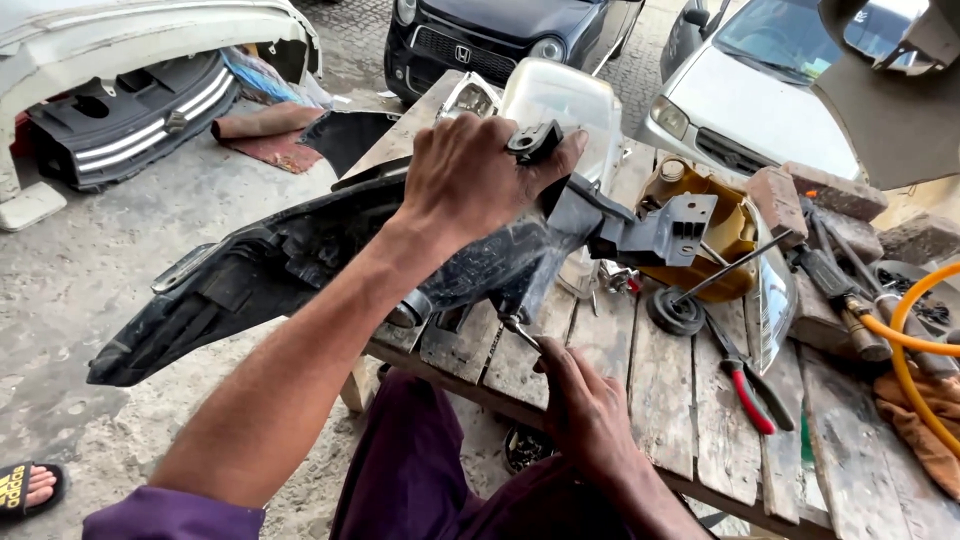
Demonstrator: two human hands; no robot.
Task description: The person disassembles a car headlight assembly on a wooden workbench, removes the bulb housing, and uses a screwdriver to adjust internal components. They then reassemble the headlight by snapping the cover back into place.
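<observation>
A long black plastic headlight housing [280,265] lies across the left end of a worn wooden workbench [640,370], its left end overhanging the ground. My left hand [470,180] grips its upper edge by a black mounting bracket [535,140]. My right hand [590,405] sits under the housing at the bench's front edge and holds a thin metal tool [520,332], its tip touching the housing's underside. The tool's handle is hidden in my palm.
On the bench lie a clear lens [560,100], a yellow-backed lamp unit [720,230], red-handled pliers [750,395], bricks [830,190], an orange hose [905,340] and a rag. Parked cars [500,30] stand beyond. A white bumper [120,60] lies at left, a sandalled foot [30,485] lower left.
</observation>
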